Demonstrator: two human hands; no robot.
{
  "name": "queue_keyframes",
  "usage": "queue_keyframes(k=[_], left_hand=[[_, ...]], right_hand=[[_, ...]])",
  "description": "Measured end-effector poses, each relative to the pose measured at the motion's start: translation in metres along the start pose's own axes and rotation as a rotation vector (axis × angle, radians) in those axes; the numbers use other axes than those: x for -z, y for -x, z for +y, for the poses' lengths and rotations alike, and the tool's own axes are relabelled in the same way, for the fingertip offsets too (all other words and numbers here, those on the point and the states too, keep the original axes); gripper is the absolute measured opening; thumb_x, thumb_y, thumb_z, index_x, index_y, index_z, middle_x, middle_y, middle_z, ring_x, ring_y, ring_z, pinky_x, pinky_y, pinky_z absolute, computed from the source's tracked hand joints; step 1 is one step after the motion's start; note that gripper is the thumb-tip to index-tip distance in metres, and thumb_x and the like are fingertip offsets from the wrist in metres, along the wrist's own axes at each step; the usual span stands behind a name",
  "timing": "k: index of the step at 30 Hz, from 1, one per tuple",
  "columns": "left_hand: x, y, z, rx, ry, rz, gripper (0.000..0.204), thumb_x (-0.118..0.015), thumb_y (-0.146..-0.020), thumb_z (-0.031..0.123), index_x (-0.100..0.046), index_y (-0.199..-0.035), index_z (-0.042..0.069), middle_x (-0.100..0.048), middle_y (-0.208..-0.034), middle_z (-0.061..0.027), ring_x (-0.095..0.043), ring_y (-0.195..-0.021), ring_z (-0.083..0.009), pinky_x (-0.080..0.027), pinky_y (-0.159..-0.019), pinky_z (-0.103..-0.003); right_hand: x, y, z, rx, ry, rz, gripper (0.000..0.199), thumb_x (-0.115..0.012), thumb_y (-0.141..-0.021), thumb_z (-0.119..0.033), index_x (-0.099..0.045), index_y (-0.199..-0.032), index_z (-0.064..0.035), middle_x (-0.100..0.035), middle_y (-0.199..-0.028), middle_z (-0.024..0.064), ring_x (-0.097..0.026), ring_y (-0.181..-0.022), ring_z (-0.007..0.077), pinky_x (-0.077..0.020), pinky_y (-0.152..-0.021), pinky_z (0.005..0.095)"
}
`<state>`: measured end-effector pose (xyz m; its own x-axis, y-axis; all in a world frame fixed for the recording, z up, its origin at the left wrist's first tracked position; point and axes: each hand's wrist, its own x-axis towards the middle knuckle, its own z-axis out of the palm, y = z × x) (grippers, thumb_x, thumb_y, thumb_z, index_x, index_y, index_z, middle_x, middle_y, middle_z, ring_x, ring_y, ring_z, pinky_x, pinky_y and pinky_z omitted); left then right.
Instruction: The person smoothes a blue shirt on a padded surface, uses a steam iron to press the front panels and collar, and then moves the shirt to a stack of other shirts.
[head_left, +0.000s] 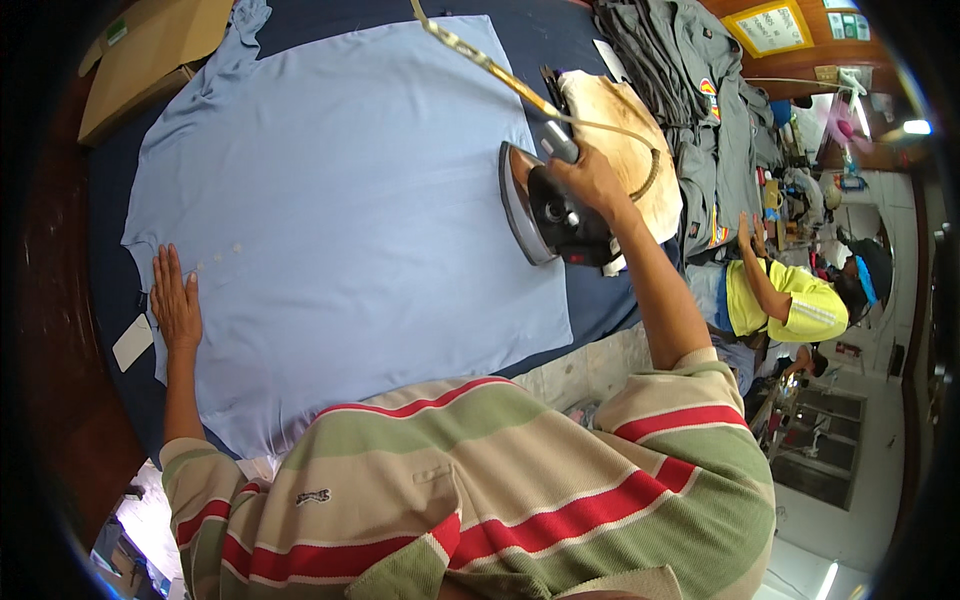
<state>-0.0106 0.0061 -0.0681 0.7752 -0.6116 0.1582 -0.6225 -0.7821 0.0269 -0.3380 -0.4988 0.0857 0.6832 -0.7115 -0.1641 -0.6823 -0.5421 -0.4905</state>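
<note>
A light blue shirt (350, 200) lies spread out over a dark blue table cover (330, 25). My right hand (588, 180) is wrapped round the handle of a steam iron (565, 215). The iron is tilted, its soleplate facing left, at the shirt's right edge beside a scorched tan pad (625, 120). Whether it touches the shirt I cannot tell. A hose and cord (485, 62) run from the iron up to the top edge. My left hand (176, 300) lies flat with outstretched fingers on the shirt's left end, near its neckline. Several small pale marks show on the cloth beside it.
A cardboard box (150, 70) stands at the far left, and a white card (132, 341) lies by my left wrist. Grey garments (690, 90) are piled at the far right. Beyond them, a person in a yellow shirt (785, 300) stands with hands on the garments.
</note>
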Motion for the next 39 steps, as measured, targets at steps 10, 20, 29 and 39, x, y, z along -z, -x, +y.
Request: queue_keyframes(k=[10, 20, 29, 39], left_hand=[[-0.001, -0.018, 0.002, 0.008, 0.009, -0.013, 0.051, -0.029, -0.097, 0.037, -0.02, -0.145, 0.022, -0.019, -0.151, -0.0037, -0.017, -0.139, -0.022, -0.015, -0.108, -0.048], [-0.012, -0.011, -0.017, -0.061, 0.1, 0.07, 0.05, -0.038, -0.095, 0.026, -0.027, -0.143, 0.014, -0.025, -0.148, -0.0085, -0.022, -0.137, -0.0228, -0.021, -0.107, -0.045], [0.038, -0.011, -0.005, 0.046, 0.287, 0.181, 0.052, -0.04, -0.094, 0.038, -0.029, -0.141, 0.019, -0.028, -0.147, -0.0049, -0.023, -0.136, -0.02, -0.021, -0.106, -0.047], [0.061, 0.119, -0.021, 0.459, 0.057, 0.313, 0.041, -0.054, -0.086, 0.03, -0.051, -0.125, 0.017, -0.052, -0.124, -0.0026, -0.05, -0.112, -0.0225, -0.035, -0.093, -0.041]], right_hand=[[-0.009, 0.002, -0.02, 0.065, 0.063, -0.122, 0.047, -0.064, -0.072, -0.029, -0.056, -0.104, 0.0058, -0.062, -0.084, 0.0261, -0.063, -0.084, 0.033, -0.0476, -0.076, 0.0365], [-0.005, -0.024, 0.017, 0.105, 0.155, 0.059, 0.054, -0.063, -0.074, -0.034, -0.056, -0.11, 0.0061, -0.064, -0.093, 0.0259, -0.063, -0.088, 0.0343, -0.0472, -0.079, 0.04], [0.01, -0.011, 0.005, 0.336, -0.068, -0.067, 0.045, -0.063, -0.08, -0.031, -0.055, -0.103, 0.0072, -0.06, -0.083, 0.0105, -0.054, -0.075, 0.016, -0.0447, -0.067, 0.0312], [-0.082, 0.082, -0.176, 0.425, 0.139, -0.455, 0.045, -0.066, -0.076, -0.026, -0.053, -0.104, 0.0065, -0.063, -0.081, 0.0259, -0.065, -0.077, 0.0352, -0.0483, -0.067, 0.0402]])
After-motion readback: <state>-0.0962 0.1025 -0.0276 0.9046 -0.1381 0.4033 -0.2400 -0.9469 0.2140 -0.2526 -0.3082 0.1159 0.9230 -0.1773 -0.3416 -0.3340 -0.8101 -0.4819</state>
